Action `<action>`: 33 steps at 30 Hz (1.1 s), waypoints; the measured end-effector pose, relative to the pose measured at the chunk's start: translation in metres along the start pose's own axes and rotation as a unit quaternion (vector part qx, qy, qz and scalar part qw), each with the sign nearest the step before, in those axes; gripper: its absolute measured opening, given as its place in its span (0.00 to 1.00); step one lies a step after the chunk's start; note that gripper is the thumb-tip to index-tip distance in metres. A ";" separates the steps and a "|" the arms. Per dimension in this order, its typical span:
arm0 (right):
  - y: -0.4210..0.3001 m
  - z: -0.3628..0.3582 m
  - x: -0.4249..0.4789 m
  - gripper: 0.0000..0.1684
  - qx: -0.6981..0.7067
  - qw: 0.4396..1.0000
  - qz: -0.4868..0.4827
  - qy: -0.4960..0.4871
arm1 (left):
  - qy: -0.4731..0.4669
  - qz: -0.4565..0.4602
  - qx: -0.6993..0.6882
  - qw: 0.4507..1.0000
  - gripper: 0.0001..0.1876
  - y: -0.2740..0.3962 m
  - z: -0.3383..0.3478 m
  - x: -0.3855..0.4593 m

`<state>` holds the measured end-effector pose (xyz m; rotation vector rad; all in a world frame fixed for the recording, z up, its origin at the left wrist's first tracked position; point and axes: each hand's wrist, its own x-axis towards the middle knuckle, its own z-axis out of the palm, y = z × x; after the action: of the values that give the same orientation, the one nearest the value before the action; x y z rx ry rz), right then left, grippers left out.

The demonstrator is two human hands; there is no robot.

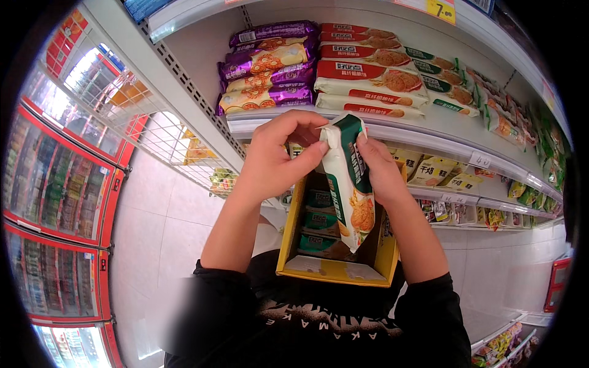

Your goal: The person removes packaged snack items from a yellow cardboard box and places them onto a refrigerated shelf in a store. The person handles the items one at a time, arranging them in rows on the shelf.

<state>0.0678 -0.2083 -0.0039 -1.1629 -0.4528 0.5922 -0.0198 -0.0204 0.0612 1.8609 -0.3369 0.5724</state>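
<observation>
Both of my hands hold one green-and-white biscuit packet [349,179] above a yellow cardboard box [294,230]. At the packet's upper end, my left hand [287,156] pinches the folded wrapper between thumb and fingers. My right hand [384,170] grips the packet's right side, its thumb on the green face. Inside the box, against my lap, lie several similar green packets [320,221]; the held packet hides part of them. Just beyond my hands, red-and-white biscuit packets [368,78] are stacked on a shelf [405,133]. Green packets [441,83] lie to their right.
Purple biscuit packets [271,69] sit at the shelf's left end, by a slotted metal upright [184,78]. Lower shelves hold yellow snack bags [432,172]. A white wire rack [147,124] stands left, with red-framed glass-door coolers [60,184] beyond it. Bagged goods [501,345] are at lower right.
</observation>
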 end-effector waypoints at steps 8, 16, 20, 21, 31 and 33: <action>-0.001 0.005 -0.001 0.26 -0.112 0.991 -0.072 0.032 | 0.030 -0.032 0.045 0.998 0.13 -0.004 0.006 -0.003; -0.002 0.007 -0.001 0.26 -0.110 0.990 -0.077 0.032 | 0.127 0.117 0.234 0.957 0.11 -0.014 0.014 -0.003; -0.001 0.011 -0.002 0.26 -0.079 0.996 -0.043 0.025 | 0.159 0.237 0.307 0.908 0.12 -0.024 0.009 -0.002; 0.000 0.010 -0.002 0.26 -0.072 0.996 -0.040 0.015 | 0.157 0.251 0.313 0.903 0.13 -0.025 0.007 -0.001; -0.003 0.015 -0.006 0.26 -0.156 0.985 -0.074 0.017 | 0.017 0.303 0.318 0.898 0.16 -0.020 -0.018 0.006; -0.004 0.013 -0.006 0.26 -0.164 0.984 -0.069 0.013 | 0.027 0.318 0.348 0.881 0.16 -0.020 -0.018 0.004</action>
<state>0.0561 -0.2039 0.0036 -1.4371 -0.6193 0.3909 -0.0107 0.0032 0.0524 2.4086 -0.8010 1.3273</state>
